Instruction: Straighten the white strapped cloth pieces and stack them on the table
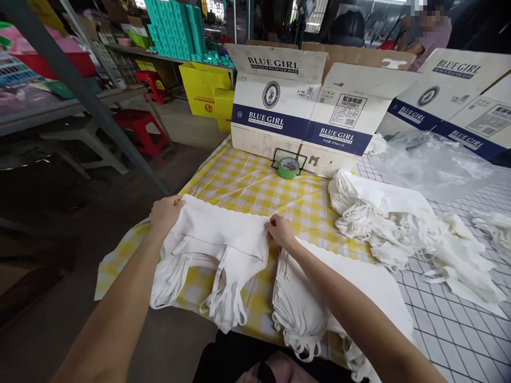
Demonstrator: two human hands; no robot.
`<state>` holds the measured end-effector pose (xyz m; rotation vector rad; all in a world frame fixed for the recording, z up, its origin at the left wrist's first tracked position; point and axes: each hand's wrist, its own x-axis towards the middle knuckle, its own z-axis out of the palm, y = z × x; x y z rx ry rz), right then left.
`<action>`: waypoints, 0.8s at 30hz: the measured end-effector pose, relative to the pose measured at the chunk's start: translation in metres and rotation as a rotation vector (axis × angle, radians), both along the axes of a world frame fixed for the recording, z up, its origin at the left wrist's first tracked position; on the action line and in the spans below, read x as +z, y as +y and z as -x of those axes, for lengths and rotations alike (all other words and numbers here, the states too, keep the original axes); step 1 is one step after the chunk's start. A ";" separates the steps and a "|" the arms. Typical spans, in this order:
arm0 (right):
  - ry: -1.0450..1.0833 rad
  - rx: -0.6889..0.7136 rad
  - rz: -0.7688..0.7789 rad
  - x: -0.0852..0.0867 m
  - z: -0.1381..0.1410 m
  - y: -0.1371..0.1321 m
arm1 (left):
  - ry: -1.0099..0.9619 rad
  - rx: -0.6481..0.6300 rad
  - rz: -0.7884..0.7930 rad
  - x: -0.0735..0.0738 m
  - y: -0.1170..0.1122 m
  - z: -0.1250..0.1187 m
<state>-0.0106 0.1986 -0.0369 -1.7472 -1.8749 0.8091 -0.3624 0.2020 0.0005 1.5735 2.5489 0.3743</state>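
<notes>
A white strappy top (223, 226) lies spread over a pile of similar tops, its straps hanging toward me. My left hand (165, 214) pinches its upper left corner at the table's edge. At the other end of the same hem, my right hand (280, 230) grips the upper right corner, thumb and fingers closed. Just right of it, partly covered by my right forearm, is a second stack of white tops (359, 282) with layered edges and loops of strap.
A yellow checked cloth (247, 186) covers the table. A roll of green tape (288, 168) sits before an open beer carton (275, 106). More white tops (383, 207) and clear plastic (435, 159) lie to the right. Red stools (139, 130) stand left; a person (431, 32) is behind.
</notes>
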 end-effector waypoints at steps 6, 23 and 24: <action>0.015 0.034 -0.010 0.015 -0.009 -0.003 | 0.150 -0.102 -0.054 0.013 -0.012 -0.034; 0.047 -0.370 0.026 0.055 -0.262 -0.195 | -0.092 -1.031 -0.139 0.000 -0.179 -0.351; 0.038 -0.376 0.036 0.052 -0.264 -0.201 | -0.018 -1.056 -0.099 -0.001 -0.181 -0.360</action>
